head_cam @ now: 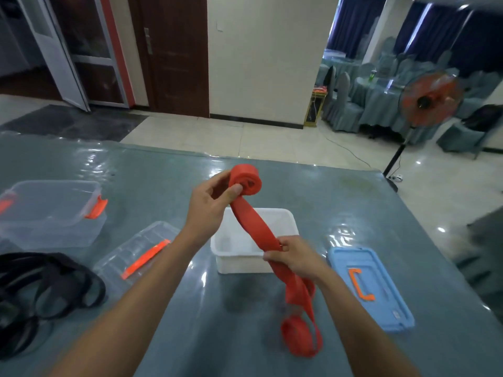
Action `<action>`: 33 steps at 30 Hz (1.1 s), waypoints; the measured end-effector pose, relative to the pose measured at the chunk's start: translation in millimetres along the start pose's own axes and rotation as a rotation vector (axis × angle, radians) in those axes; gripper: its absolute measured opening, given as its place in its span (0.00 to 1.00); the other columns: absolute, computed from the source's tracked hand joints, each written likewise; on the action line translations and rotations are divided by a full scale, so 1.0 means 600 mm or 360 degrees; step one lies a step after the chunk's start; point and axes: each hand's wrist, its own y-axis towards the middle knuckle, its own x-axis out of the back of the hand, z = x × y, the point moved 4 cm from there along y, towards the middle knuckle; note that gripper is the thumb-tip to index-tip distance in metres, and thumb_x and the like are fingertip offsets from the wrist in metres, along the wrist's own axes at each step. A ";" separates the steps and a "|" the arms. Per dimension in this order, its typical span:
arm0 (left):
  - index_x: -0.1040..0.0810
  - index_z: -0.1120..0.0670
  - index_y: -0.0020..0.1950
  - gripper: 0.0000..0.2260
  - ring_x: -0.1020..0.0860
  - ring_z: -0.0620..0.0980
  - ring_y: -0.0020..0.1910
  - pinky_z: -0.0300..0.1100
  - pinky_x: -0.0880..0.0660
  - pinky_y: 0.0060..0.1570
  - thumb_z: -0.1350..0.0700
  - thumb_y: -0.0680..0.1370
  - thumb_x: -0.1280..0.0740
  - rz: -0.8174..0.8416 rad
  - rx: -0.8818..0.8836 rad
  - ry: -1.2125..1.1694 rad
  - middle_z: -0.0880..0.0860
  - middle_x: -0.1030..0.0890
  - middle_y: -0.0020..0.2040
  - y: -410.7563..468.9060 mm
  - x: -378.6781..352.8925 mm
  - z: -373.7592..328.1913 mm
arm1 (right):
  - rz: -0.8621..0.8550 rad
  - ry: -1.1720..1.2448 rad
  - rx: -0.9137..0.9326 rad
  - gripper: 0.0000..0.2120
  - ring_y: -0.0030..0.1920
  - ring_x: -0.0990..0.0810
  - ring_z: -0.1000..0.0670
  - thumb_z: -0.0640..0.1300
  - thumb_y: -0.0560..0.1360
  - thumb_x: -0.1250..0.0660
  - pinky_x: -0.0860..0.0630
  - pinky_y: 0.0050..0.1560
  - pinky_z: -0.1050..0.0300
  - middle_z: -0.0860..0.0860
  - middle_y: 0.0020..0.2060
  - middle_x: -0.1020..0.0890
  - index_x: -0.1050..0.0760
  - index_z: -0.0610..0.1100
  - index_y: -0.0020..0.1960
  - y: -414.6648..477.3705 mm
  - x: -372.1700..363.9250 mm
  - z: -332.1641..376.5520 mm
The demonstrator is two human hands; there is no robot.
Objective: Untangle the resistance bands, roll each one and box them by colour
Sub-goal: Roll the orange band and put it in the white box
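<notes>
Head view: left hand (209,202) is pinching the rolled end of the red band (255,229); right hand (295,258), fingers curled, is gripping its strap over the white box (231,251); its tail is hanging toward the near edge of the table (190,308).

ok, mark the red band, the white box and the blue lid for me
red band (246,178): head view, on the rolled-up end.
white box (269,210): head view, on its far rim.
blue lid (386,295): head view, on the bare top right of the orange handle.
</notes>
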 end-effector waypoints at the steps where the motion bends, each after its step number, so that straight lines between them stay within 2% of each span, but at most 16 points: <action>1: 0.18 0.46 0.57 0.11 0.17 0.39 0.49 0.34 0.23 0.51 0.57 0.76 0.29 0.0006 0.0036 -0.0003 0.40 0.14 0.48 -0.006 0.005 0.011 | -0.0005 -0.0012 -0.0019 0.14 0.30 0.30 0.56 0.47 0.72 0.23 0.33 0.33 0.57 0.54 0.27 0.26 0.24 0.45 0.34 0.002 -0.017 -0.008; 4: 0.18 0.48 0.58 0.11 0.18 0.41 0.50 0.39 0.22 0.54 0.59 0.78 0.29 -0.0007 0.0113 0.0001 0.42 0.14 0.49 -0.013 0.032 0.032 | 0.0125 0.0078 -0.0055 0.11 0.32 0.27 0.54 0.46 0.74 0.24 0.30 0.36 0.59 0.53 0.30 0.22 0.21 0.43 0.36 0.006 -0.062 -0.017; 7: 0.17 0.50 0.58 0.10 0.17 0.48 0.52 0.51 0.21 0.60 0.61 0.79 0.30 -0.0054 0.0199 -0.0037 0.49 0.14 0.51 -0.014 0.062 0.048 | 0.0187 0.0392 -0.0083 0.07 0.39 0.20 0.53 0.43 0.74 0.25 0.25 0.44 0.58 0.50 0.38 0.16 0.17 0.41 0.50 0.005 -0.093 -0.014; 10: 0.18 0.53 0.60 0.10 0.17 0.59 0.55 0.57 0.21 0.61 0.61 0.79 0.30 -0.0093 0.0248 -0.0108 0.56 0.14 0.54 -0.015 0.080 0.061 | 0.0260 0.0431 -0.0071 0.06 0.41 0.18 0.57 0.42 0.74 0.25 0.23 0.45 0.63 0.53 0.42 0.13 0.15 0.49 0.50 0.003 -0.121 -0.010; 12: 0.17 0.51 0.58 0.09 0.16 0.57 0.52 0.54 0.20 0.57 0.59 0.78 0.28 -0.0098 0.0257 -0.0138 0.53 0.14 0.51 -0.015 0.086 0.063 | 0.0255 0.0460 -0.0031 0.11 0.45 0.17 0.57 0.38 0.73 0.25 0.22 0.48 0.64 0.53 0.45 0.12 0.14 0.53 0.49 0.006 -0.137 -0.007; 14: 0.16 0.47 0.56 0.09 0.17 0.52 0.51 0.53 0.20 0.57 0.55 0.76 0.28 -0.0079 0.0256 -0.0132 0.50 0.14 0.50 -0.014 0.089 0.066 | 0.0130 0.0492 0.0002 0.13 0.50 0.16 0.56 0.36 0.73 0.25 0.21 0.52 0.63 0.54 0.49 0.12 0.14 0.52 0.52 0.013 -0.144 -0.002; 17: 0.17 0.50 0.58 0.12 0.18 0.49 0.51 0.54 0.22 0.59 0.53 0.74 0.27 -0.0045 0.0239 -0.0131 0.51 0.14 0.51 -0.010 0.089 0.074 | -0.0182 0.0238 0.0114 0.13 0.54 0.18 0.61 0.44 0.71 0.23 0.26 0.52 0.72 0.62 0.50 0.14 0.16 0.54 0.55 0.025 -0.148 0.013; 19: 0.17 0.50 0.59 0.14 0.19 0.49 0.49 0.53 0.22 0.58 0.51 0.74 0.27 -0.0044 0.0240 -0.0163 0.53 0.15 0.50 -0.009 0.087 0.079 | -0.0224 0.0185 0.0184 0.11 0.52 0.17 0.60 0.48 0.71 0.25 0.25 0.51 0.70 0.62 0.49 0.14 0.16 0.55 0.53 0.035 -0.163 0.031; 20: 0.17 0.49 0.58 0.14 0.19 0.49 0.49 0.52 0.22 0.57 0.50 0.73 0.26 -0.0049 0.0244 -0.0183 0.54 0.15 0.50 -0.008 0.087 0.081 | -0.0229 0.0220 0.0179 0.08 0.49 0.16 0.58 0.48 0.72 0.26 0.22 0.51 0.65 0.60 0.47 0.14 0.16 0.55 0.51 0.040 -0.172 0.039; 22: 0.17 0.50 0.59 0.14 0.17 0.49 0.48 0.47 0.21 0.55 0.52 0.74 0.26 -0.0065 0.0254 -0.0237 0.53 0.15 0.50 -0.005 0.091 0.082 | -0.0259 0.0274 0.0171 0.03 0.43 0.16 0.56 0.46 0.76 0.29 0.21 0.48 0.59 0.55 0.42 0.14 0.16 0.50 0.48 0.051 -0.183 0.051; 24: 0.17 0.51 0.59 0.13 0.16 0.52 0.48 0.45 0.20 0.52 0.54 0.75 0.27 -0.0080 0.0274 -0.0300 0.53 0.14 0.50 0.000 0.100 0.083 | -0.0257 0.0413 0.0159 0.05 0.39 0.19 0.52 0.41 0.79 0.32 0.24 0.45 0.55 0.46 0.38 0.15 0.18 0.44 0.46 0.059 -0.188 0.052; 25: 0.17 0.52 0.59 0.12 0.16 0.54 0.48 0.45 0.20 0.52 0.55 0.75 0.27 -0.0077 0.0281 -0.0319 0.54 0.15 0.50 0.001 0.105 0.085 | -0.0249 0.0541 0.0132 0.06 0.38 0.20 0.50 0.39 0.80 0.34 0.24 0.43 0.55 0.43 0.37 0.16 0.19 0.40 0.47 0.062 -0.188 0.050; 26: 0.18 0.53 0.60 0.12 0.16 0.54 0.48 0.46 0.20 0.52 0.57 0.76 0.27 -0.0067 0.0287 -0.0333 0.54 0.15 0.50 0.001 0.109 0.087 | -0.0254 0.0630 0.0101 0.06 0.38 0.19 0.51 0.37 0.81 0.35 0.22 0.43 0.57 0.44 0.36 0.15 0.20 0.38 0.49 0.065 -0.186 0.047; 28: 0.19 0.57 0.62 0.13 0.17 0.54 0.47 0.46 0.20 0.52 0.60 0.78 0.29 -0.0036 0.0300 -0.0343 0.54 0.15 0.50 -0.002 0.113 0.089 | -0.0282 0.0673 0.0051 0.07 0.39 0.17 0.51 0.33 0.81 0.37 0.21 0.45 0.58 0.48 0.38 0.14 0.20 0.38 0.51 0.072 -0.182 0.041; 30: 0.20 0.62 0.64 0.13 0.17 0.53 0.47 0.44 0.20 0.50 0.62 0.79 0.31 0.0007 0.0310 -0.0322 0.55 0.16 0.50 -0.007 0.111 0.091 | -0.0271 0.0658 0.0001 0.10 0.39 0.19 0.48 0.30 0.79 0.38 0.22 0.46 0.51 0.45 0.37 0.16 0.19 0.39 0.49 0.079 -0.183 0.037; 33: 0.21 0.64 0.64 0.14 0.18 0.53 0.46 0.41 0.21 0.48 0.65 0.79 0.32 0.0016 0.0317 -0.0277 0.56 0.16 0.49 -0.010 0.109 0.091 | -0.0277 0.0600 0.0030 0.12 0.37 0.21 0.48 0.33 0.79 0.37 0.24 0.44 0.49 0.43 0.38 0.16 0.18 0.44 0.46 0.082 -0.193 0.039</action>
